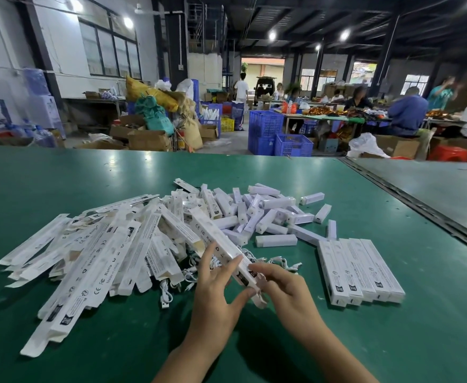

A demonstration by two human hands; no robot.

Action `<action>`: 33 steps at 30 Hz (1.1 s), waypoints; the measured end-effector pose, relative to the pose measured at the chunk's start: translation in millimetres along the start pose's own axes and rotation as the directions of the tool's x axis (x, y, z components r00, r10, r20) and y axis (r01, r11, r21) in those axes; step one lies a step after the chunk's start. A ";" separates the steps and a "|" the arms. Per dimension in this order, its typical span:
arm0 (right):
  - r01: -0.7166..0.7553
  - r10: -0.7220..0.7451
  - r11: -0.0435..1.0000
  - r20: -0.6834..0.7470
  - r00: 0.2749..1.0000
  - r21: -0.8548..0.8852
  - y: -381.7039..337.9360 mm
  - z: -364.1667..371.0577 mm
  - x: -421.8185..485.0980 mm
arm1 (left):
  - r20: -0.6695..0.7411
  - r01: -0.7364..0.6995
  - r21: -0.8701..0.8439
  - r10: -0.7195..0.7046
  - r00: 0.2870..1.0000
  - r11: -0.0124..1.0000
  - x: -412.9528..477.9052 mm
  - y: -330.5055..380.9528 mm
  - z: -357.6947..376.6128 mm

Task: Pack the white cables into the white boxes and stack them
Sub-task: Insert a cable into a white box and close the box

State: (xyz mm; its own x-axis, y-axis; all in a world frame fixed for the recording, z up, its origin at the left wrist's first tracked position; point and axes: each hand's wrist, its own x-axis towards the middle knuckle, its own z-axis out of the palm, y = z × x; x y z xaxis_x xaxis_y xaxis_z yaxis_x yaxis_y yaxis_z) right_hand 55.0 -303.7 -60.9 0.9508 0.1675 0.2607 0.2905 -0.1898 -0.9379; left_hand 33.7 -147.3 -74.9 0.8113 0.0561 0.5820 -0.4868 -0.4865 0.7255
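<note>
on the green table, near edge: one long white box in two hands

on the near half of the green table (254, 341), item held: long white box (218, 241), narrow and printed. it lies slantwise, far end over the piles, near end toward the person.

left hand (215, 286): fingers spread along the left side of the box and thumb at its near end, so the box is pinched between thumb and fingers.

right hand (284, 288): fingers curled in on the near end of the same box, at the end flap. whether that flap is open or closed cannot be told.

left of the hands: flat box sleeves (88, 261), unfolded, in a loose overlapping fan with printed sides up, reaching well toward the table's left part.

under and just beside the hands: white cables (171, 288), a tangle lying on the table, partly covered by the sleeves and the held box. one usb plug (165, 303) shows at the near side. more cable ends show just beyond the right hand.

beyond the hands, centre: small white boxes (265, 214), short, heaped at random, with a few strays to the right.

right of the hands: closed long boxes (362, 272), several laid side by side, touching, in one flat row.

right edge: grey table (434, 194), set against the green one along a dark seam.

background: blue crates (265, 128) stacked on the floor; cardboard cartons (146, 139); people (407, 111) seated at a far table, blurred.
</note>
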 end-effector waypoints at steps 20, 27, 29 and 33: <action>0.046 -0.046 0.999 0.029 0.999 0.022 -3.6 -1.7 -3.3 | 0.018 0.140 -0.160 -0.139 0.990 0.977 -0.9 -5.3 -0.3; 0.220 -0.217 0.961 0.037 0.975 -0.168 0.0 -5.8 -4.6 | 0.033 0.137 -0.172 -0.134 0.990 0.975 -2.6 -5.7 2.6; 0.310 -0.296 0.914 0.092 0.951 -0.263 -0.3 -9.0 -4.0 | 0.031 0.144 -0.176 -0.141 0.990 0.974 -2.8 -4.8 2.2; 0.431 -0.385 0.815 0.194 0.902 -0.386 0.8 -11.6 -1.0 | 0.010 0.144 -0.209 -0.145 0.989 0.967 -2.8 -2.5 1.4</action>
State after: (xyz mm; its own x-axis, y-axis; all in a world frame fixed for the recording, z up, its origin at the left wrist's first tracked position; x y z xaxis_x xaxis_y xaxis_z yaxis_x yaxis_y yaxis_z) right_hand 55.5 -315.2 -59.3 0.7250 0.4120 0.5519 0.6884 -0.4562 -0.5638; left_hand 33.0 -147.4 -78.8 0.8764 0.1169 0.4672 -0.4221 -0.2806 0.8620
